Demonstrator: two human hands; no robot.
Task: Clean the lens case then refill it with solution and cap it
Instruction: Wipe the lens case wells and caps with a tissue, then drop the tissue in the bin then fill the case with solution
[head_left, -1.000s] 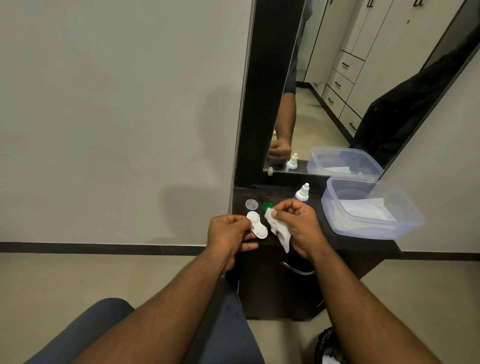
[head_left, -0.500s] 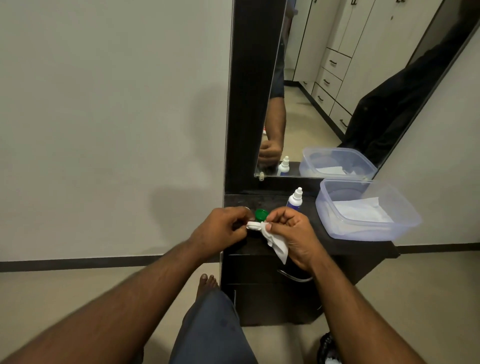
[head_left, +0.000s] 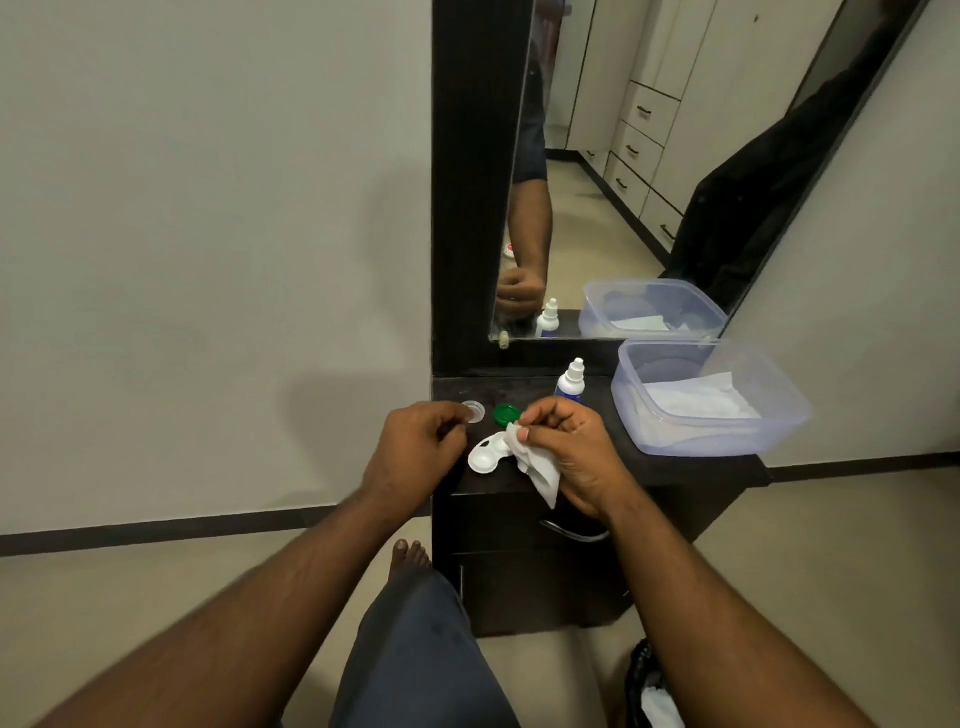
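Note:
The white lens case (head_left: 483, 457) lies open on the dark counter (head_left: 675, 462), both wells uncapped. My right hand (head_left: 571, 447) pinches a crumpled white tissue (head_left: 537, 467) and holds it against the case's right end. To the left of the case my left hand (head_left: 415, 447) holds nothing; its fingers are loosely curled, with a fingertip at the clear cap (head_left: 475, 413). Behind the case are the green cap (head_left: 506, 414) and, further back, the upright solution bottle (head_left: 570, 382).
A clear plastic box (head_left: 779, 415) with tissue sheets in it sits at the counter's right. A mirror (head_left: 597, 208) in a dark frame rises behind the counter. Drawers with a metal handle (head_left: 571, 532) are under the counter. My knee (head_left: 415, 649) is below.
My left hand has let go of the lens case and moved left toward the clear cap. The case now rests on the counter with the tissue at its right end.

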